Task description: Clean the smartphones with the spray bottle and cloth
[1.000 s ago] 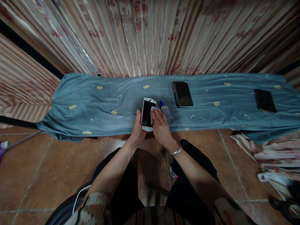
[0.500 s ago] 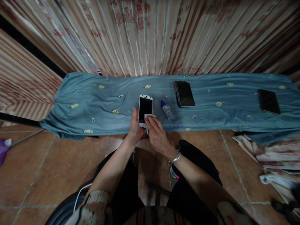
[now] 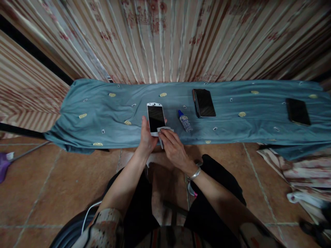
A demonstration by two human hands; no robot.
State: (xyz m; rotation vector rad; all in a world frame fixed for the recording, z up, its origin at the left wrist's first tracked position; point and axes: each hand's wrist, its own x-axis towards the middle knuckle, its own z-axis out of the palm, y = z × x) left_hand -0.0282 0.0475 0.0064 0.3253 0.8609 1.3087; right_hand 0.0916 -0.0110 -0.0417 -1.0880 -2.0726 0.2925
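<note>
A white smartphone [image 3: 156, 117] with a dark screen rests in my left hand [image 3: 148, 138], whose fingers wrap round it from below. My right hand [image 3: 173, 147] pinches a small white cloth or wipe [image 3: 160, 132] against the phone's lower right corner. Just right of the phone, a clear small bottle [image 3: 185, 123] with a blue cap lies on the teal cloth [image 3: 121, 106]. Further right sits a dark tablet or phone in a brown-edged case [image 3: 204, 103].
Another dark flat device [image 3: 298, 112] lies near the cloth's right end. A striped curtain [image 3: 165, 44] hangs right behind the cloth-covered surface. Below are tiled floor [image 3: 69, 186] and my knees. A purple object [image 3: 3, 167] is at the far left.
The phone has shifted a little left and tilted in my left hand. My right hand's wipe has slid down to the phone's lower right corner.
</note>
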